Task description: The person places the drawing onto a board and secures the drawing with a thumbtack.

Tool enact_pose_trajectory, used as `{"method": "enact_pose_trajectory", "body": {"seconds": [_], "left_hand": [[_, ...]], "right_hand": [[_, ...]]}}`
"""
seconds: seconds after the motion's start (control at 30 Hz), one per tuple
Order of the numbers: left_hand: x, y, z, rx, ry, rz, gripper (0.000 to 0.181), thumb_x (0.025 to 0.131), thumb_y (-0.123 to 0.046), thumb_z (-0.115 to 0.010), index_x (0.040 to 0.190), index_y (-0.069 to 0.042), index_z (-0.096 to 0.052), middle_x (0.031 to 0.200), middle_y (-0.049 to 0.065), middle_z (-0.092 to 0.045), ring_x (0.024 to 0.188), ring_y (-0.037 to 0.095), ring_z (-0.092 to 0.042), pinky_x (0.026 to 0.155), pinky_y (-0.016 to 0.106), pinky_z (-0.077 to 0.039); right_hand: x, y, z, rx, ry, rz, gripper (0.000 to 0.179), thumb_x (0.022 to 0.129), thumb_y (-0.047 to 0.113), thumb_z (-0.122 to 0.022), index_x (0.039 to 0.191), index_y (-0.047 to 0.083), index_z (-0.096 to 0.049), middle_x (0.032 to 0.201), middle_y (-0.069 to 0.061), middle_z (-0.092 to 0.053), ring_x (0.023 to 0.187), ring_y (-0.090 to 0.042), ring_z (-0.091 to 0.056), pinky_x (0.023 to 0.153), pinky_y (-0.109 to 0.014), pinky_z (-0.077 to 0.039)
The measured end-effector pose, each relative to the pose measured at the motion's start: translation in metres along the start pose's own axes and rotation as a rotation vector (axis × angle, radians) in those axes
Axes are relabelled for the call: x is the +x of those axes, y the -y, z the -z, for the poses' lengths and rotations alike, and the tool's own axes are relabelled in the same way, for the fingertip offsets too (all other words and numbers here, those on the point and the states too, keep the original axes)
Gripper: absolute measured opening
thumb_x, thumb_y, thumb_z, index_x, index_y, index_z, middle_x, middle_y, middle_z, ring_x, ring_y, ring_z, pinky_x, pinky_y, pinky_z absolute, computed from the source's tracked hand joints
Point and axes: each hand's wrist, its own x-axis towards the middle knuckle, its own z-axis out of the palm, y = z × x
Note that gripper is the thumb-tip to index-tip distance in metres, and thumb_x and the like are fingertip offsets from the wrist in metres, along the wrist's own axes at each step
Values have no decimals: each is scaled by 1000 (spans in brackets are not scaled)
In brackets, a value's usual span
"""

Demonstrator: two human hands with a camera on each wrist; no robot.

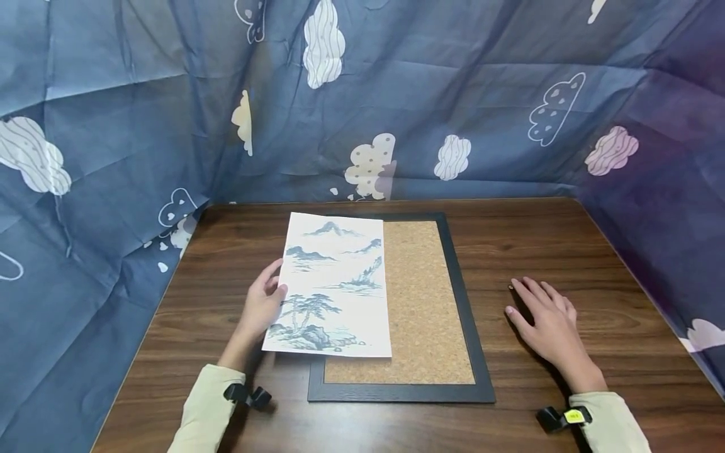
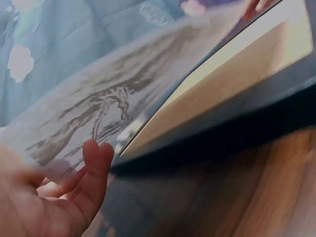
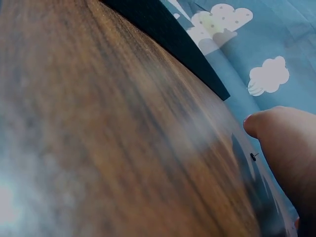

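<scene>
"Which way does the landscape print (image 1: 334,267) run?"
"Lengthwise up the frame, peaks uppermost, left of centre. My left hand (image 1: 263,306) pinches its left edge; my right hand (image 1: 550,328) lies loosely spread. The print hides much of the corkboard (image 1: 427,302)."

White landscape print (image 1: 334,286) in left hand (image 1: 264,306), over black-framed corkboard (image 1: 427,302); 1 small pin (image 3: 253,157) near right hand (image 1: 549,326).

There are two hands, one left hand (image 1: 265,305) and one right hand (image 1: 549,324), two pale sleeves (image 1: 206,406), two black wrist devices (image 1: 238,394), one yellow label (image 1: 574,416), one printed sheet (image 1: 334,283), one cork board (image 1: 427,302), one black frame (image 1: 401,393), one small pin (image 3: 254,157) and one wooden table (image 1: 527,242).
</scene>
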Motion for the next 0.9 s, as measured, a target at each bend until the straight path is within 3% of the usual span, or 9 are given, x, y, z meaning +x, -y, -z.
{"method": "enact_pose_trajectory", "body": {"seconds": [0.17,0.43,0.67,0.8,0.9], "left_hand": [[0,-10,-25,-48,16,-37,60,98,6,-52,155,-7,-39,114,26,-67,93,26,-59,73,26,-47],[-10,-15,-58,-82,69,-22,61,97,6,-55,154,-5,-39,112,22,-68,90,25,-61,76,29,-46],[-19,-22,-79,-128,156,-7,64,98,3,-56,157,-9,-34,115,23,-64,58,12,-51,52,21,-43],[-15,-22,-87,-133,193,-31,66,97,5,-55,158,-6,-31,110,23,-64,57,11,-48,52,20,-40],[-9,-24,-93,-122,209,-46,66,96,6,-55,157,-2,-31,109,23,-65,66,13,-53,57,20,-43]], "right_hand": [[6,0,1,-7,7,7,60,101,34,-61,155,14,-43,152,-24,-42,139,-54,-28,102,-81,-12],[3,3,-4,-19,41,10,61,101,36,-61,155,15,-42,155,-24,-40,139,-54,-28,100,-82,-13],[-2,4,-7,-1,68,3,61,103,37,-59,156,14,-41,157,-23,-38,142,-53,-25,102,-81,-9],[1,3,-6,-1,73,-2,61,103,37,-58,156,13,-41,158,-22,-37,142,-53,-25,102,-82,-8],[4,1,-6,0,69,-4,61,103,37,-57,156,13,-40,158,-22,-37,142,-53,-24,103,-81,-8]]}}
